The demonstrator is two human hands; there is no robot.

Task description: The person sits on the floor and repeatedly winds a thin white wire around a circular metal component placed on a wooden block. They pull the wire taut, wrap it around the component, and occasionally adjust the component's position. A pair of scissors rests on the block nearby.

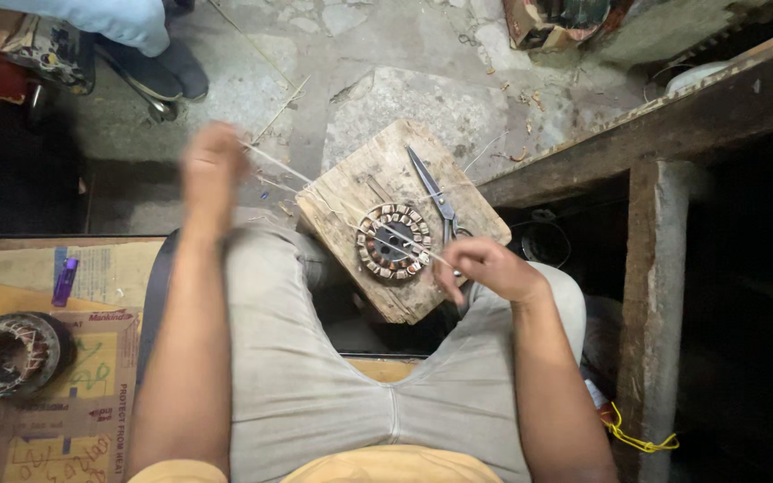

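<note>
Thread (342,204), a thin pale strand, stretches taut between both hands across a wooden block (351,183) resting on the person's lap. Left hand (212,170), motion-blurred and raised past the block's left corner, seems closed around 1 end, though the blur hides its exact grip. Right hand (485,268), at the block's near right edge, pinches the other end between fingertips. Beneath the strand, near the block's near edge, sits a round stator (393,241) ringed with copper windings. Scissors (436,199) lie closed along the right edge. Another wound stator (6,353) rests on cardboard (91,394) at the left, near a purple lighter (64,281).
</note>
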